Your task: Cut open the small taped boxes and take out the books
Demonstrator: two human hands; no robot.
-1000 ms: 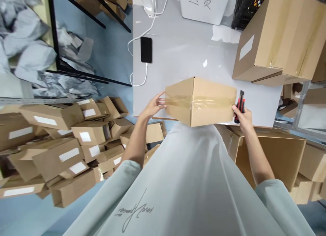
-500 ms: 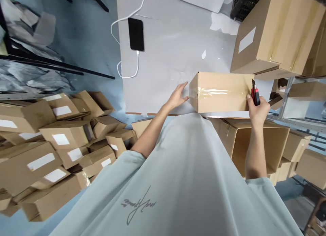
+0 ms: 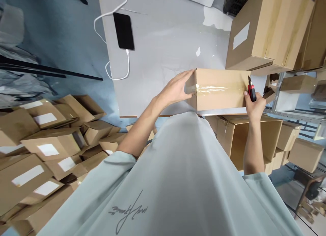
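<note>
1. Left hand (image 3: pixel 175 88) is spread wide, thumb apart from the fingers, cupped at the near-side end of a tan rectangular cardboard box with shiny clear tape (image 3: pixel 221 88). I honestly can't tell how hard it's pressing.
2. Right hand (image 3: pixel 255 105) is closed around a red-and-black utility knife with a dark blade (image 3: pixel 251 92), blade pointing away from the person. Its thumb is right at the other end of the box.
3. So yeah, the box sits between the two hands, by the front edge of a smooth grey tabletop (image 3: pixel 158 56).
4. Past the left hand, further left: a black rectangular phone (image 3: pixel 124 31) with a white cable (image 3: pixel 128 68) plugged in.
5. Beyond the right hand there's a big brown taped carton with a white label (image 3: pixel 277 29).
6. Under the right forearm, a large open brown carton (image 3: pixel 224 134).
7. Off left of the left forearm, a heap of brown cardboard boxes with white labels (image 3: pixel 61 141).
</note>
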